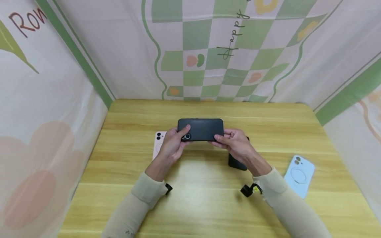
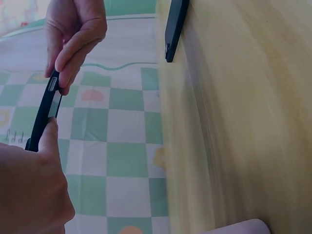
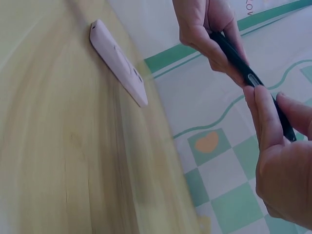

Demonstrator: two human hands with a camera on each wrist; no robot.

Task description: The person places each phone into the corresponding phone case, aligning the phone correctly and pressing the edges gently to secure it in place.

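A black phone (image 1: 202, 129) is held level above the table, its back turned up and its camera lenses at the lower left corner. My left hand (image 1: 172, 145) grips its left end, thumb on the back near the lenses. The right end is pinched by my right hand (image 1: 236, 143), thumb on top and fingers beneath. In the left wrist view a slot shows in the edge of the phone (image 2: 46, 109), and a pale, shiny strip on its underside. Below my right hand lies a second black phone-shaped item (image 1: 237, 163), partly hidden by that hand.
A pink phone case (image 1: 156, 145) with a ring mark lies beside my left hand, partly covered by it. On the right, near my right sleeve, lies a light blue phone case (image 1: 299, 177). Printed cloth walls (image 1: 128, 66) border the wooden table (image 1: 202, 205).
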